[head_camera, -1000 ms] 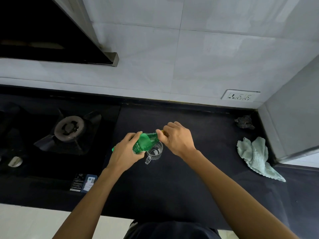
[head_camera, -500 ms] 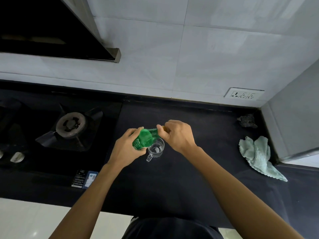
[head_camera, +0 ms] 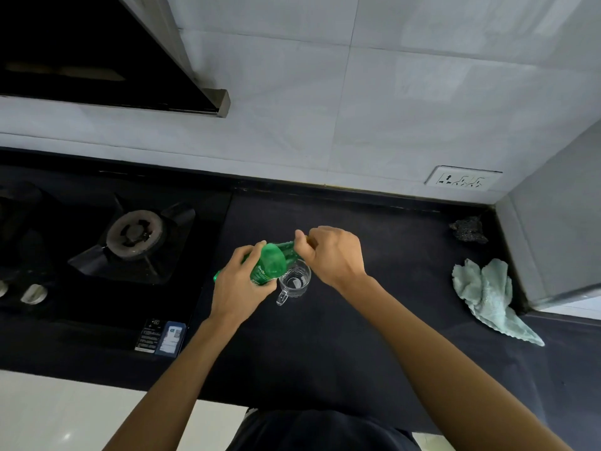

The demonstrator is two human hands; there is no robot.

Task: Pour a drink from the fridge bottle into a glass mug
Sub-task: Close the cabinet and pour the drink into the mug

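Bottle [head_camera: 271, 266] cap hidden (right hand [head_camera: 331, 253])

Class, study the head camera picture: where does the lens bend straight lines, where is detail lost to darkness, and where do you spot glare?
Head view: wide-angle distortion curves the counter edge and tilts the wall tiles; the hob and hood sink into near-black with little detail; a small glare spot sits on the pale floor; the glass mug shows faint highlights; the green bottle stays well lit and fairly sharp.

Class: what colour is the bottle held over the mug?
Green bottle, seen in the head view.
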